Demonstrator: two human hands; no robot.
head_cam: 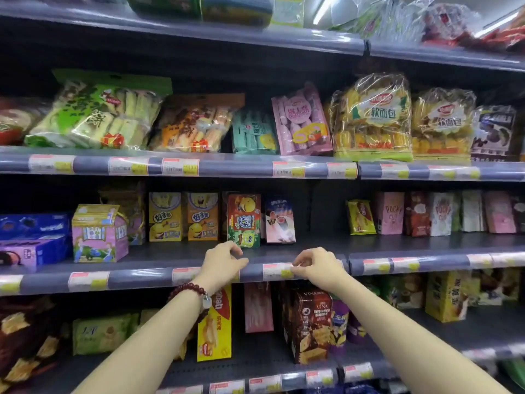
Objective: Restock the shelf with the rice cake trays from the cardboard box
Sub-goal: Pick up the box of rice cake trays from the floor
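Pinching a price label (279, 271) on the shelf (147, 280) rail, right hand (318, 265); left hand (221, 263) curled, empty.

Snack aisle, shelves w/ mixed pkgs & price tags.

Upper row: green rice cracker bag (96, 112) beside orange rice cracker bag (193, 123), then teal pack (253, 132), pink pack (301, 120), two yellow bread bags (372, 118). Mid row: purple house-shaped box (98, 234), two yellow cartoon boxes (183, 216), pink Pocky box (389, 213). Lower row: brown VINA box (311, 327), yellow box (214, 325) upright. Price tag (277, 271) on rail edge.
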